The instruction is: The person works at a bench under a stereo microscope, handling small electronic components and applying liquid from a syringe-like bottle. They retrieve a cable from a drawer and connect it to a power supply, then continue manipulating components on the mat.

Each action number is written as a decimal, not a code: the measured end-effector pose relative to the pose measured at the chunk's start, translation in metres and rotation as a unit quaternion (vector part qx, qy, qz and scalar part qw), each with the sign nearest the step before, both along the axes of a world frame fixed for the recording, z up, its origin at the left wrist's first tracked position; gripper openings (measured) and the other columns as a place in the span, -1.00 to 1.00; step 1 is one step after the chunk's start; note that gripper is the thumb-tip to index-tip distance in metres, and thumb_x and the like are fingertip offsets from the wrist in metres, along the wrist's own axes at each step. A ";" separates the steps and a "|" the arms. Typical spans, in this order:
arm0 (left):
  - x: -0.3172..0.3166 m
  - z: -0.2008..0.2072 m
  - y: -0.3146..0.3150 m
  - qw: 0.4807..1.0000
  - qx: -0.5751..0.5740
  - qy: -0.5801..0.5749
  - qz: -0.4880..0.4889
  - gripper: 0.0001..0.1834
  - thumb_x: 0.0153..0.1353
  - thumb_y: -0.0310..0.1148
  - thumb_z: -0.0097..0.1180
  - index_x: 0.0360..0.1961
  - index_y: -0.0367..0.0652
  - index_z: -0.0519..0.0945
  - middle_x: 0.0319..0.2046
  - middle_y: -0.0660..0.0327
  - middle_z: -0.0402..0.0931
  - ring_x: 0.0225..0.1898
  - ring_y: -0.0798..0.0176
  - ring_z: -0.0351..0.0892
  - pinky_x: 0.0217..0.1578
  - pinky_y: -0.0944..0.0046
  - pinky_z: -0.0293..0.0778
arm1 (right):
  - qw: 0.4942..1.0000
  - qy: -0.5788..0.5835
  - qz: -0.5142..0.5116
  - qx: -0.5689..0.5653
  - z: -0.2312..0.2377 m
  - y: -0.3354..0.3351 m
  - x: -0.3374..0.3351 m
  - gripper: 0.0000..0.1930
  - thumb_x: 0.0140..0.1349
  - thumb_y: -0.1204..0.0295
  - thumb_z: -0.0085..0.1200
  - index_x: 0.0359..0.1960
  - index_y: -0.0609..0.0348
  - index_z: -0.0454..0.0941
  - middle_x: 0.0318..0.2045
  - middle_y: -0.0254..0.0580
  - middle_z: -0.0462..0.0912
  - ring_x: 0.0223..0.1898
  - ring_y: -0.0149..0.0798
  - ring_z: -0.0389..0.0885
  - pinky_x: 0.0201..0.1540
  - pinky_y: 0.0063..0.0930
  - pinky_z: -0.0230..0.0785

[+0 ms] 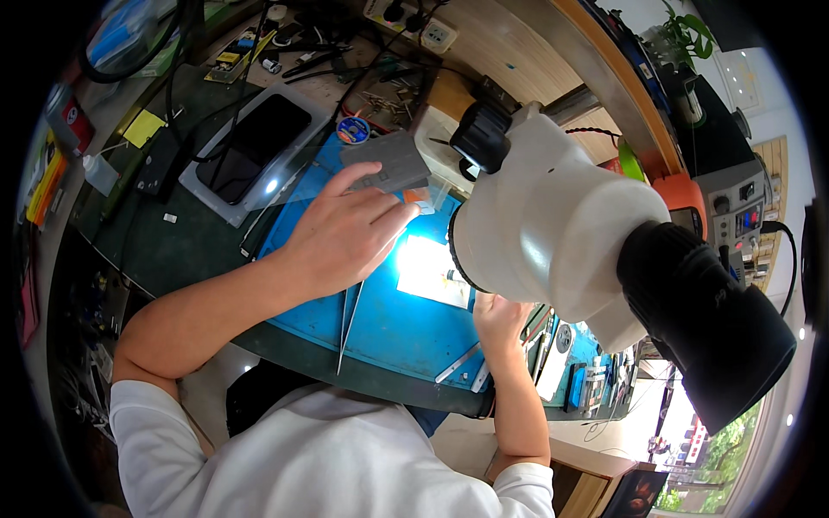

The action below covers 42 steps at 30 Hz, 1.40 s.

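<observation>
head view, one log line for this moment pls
left hand: on blue mat, fingers at grey block | right hand: under microscope, grip hidden

One microscope (553, 216), one phone (250, 147), two hands (345, 233).

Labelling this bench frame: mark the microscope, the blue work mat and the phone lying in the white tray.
microscope (561, 216): head view, on its white body.
blue work mat (406, 324): head view, bare patch below the lit spot.
phone (255, 147): head view, middle of its dark screen.
</observation>
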<state>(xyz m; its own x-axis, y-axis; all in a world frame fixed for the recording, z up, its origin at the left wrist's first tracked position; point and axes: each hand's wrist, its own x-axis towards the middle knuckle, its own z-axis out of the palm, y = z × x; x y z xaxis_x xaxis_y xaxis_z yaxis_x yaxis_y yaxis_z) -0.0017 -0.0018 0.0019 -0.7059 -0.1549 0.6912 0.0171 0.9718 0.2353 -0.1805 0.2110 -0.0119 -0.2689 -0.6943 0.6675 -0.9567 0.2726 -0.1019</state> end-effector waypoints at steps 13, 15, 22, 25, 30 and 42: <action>0.005 0.013 0.000 0.999 0.007 0.023 -0.027 -0.68 0.14 -0.50 0.24 -0.04 -0.21 0.57 -0.30 0.19 0.59 -0.18 0.20 0.59 0.21 0.05 0.32 | 0.925 -0.308 -0.122 -0.187 0.044 0.106 0.018 -0.74 0.47 0.43 -0.13 -0.12 0.36 0.57 -0.38 -0.28 0.61 -0.52 -0.55 0.33 -0.49 -0.63 0.17; 0.004 0.009 0.001 0.998 0.033 0.018 -0.047 -0.72 0.16 -0.48 0.23 -0.08 -0.20 0.58 -0.27 0.19 0.60 -0.17 0.18 0.59 0.13 0.07 0.36 | 0.917 -0.299 -0.187 -0.186 0.058 0.132 0.025 -0.73 0.49 0.45 -0.14 -0.03 0.36 0.58 -0.30 -0.27 0.64 -0.46 -0.58 0.37 -0.45 -0.67 0.24; 0.000 0.004 0.038 0.983 -0.026 -0.093 -0.157 -0.85 0.20 -0.35 0.24 -0.25 -0.15 0.64 -0.38 0.19 0.57 -0.33 0.15 0.58 -0.25 0.15 0.47 | 0.942 -0.149 -0.300 -0.005 0.021 0.153 0.041 -0.67 0.17 0.37 0.33 -0.06 0.25 0.67 -0.35 -0.11 0.67 -0.32 -0.15 0.58 -0.26 -0.32 0.44; -0.001 0.022 0.067 0.961 -0.027 -0.177 -0.212 -0.86 0.21 -0.33 0.25 -0.25 -0.12 0.63 -0.42 0.22 0.56 -0.38 0.16 0.58 -0.33 0.16 0.46 | 0.955 -0.091 -0.281 0.011 0.015 0.154 0.041 -0.67 0.16 0.31 0.35 -0.09 0.22 0.68 -0.29 -0.14 0.72 -0.31 -0.16 0.60 -0.24 -0.35 0.46; 0.019 0.029 0.087 0.977 0.002 -0.147 -0.157 -0.86 0.16 -0.39 0.28 -0.25 -0.12 0.64 -0.42 0.22 0.57 -0.38 0.16 0.57 -0.38 0.13 0.42 | 0.955 -0.112 -0.264 -0.079 0.016 0.181 0.029 -0.80 0.23 0.43 0.28 -0.14 0.20 0.71 -0.31 -0.18 0.71 -0.42 -0.25 0.57 -0.35 -0.44 0.41; 0.085 0.028 0.019 0.980 0.118 -0.043 0.157 -0.79 0.20 -0.46 0.21 -0.13 -0.21 0.63 -0.21 0.04 0.62 -0.15 -0.08 0.57 -0.05 0.01 0.44 | 0.853 -0.324 -0.182 -0.368 0.094 0.254 -0.054 -0.55 0.37 0.62 -0.13 0.29 0.16 0.45 -0.06 -0.30 0.62 -0.31 -0.59 0.42 -0.44 -0.74 0.27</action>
